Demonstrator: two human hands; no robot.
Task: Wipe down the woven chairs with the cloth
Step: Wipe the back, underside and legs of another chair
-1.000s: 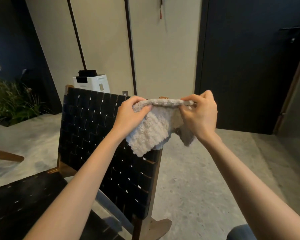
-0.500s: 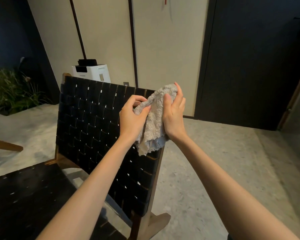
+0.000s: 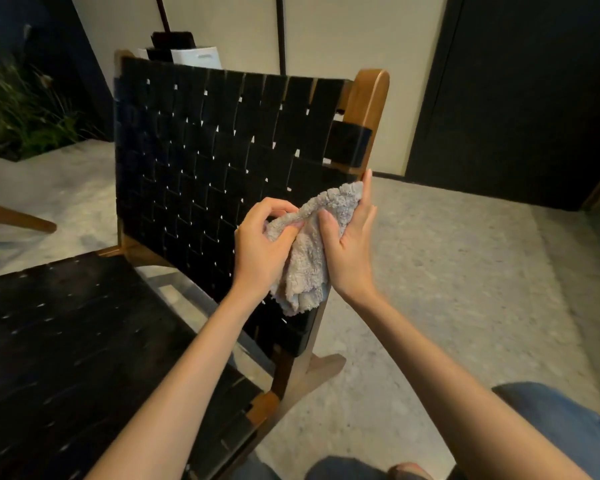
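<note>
Hanging bunched between the person's two hands, the pale grey fluffy cloth sits in front of the right edge of the woven chair's backrest, about halfway down it. Its loose lower end droops toward the backrest's bottom right corner. I cannot tell whether it touches the weave or is held just off it.

The left hand has its fingers curled in and pinches a fold of the cloth between thumb and fingertips. The right hand stands upright with its fingers straight behind the cloth, and its thumb presses on the front, so the cloth is clamped against the palm.

The backrest is woven of black straps, with small gaps showing light, and a rounded wooden post rises at its right edge. The black woven seat spreads out to the lower left. A knee in blue jeans shows at the lower right, over the speckled grey floor.

Beyond the backrest's top edge stands a white box against the pale wall. A grassy plant grows at the far left, and a dark door fills the right.
</note>
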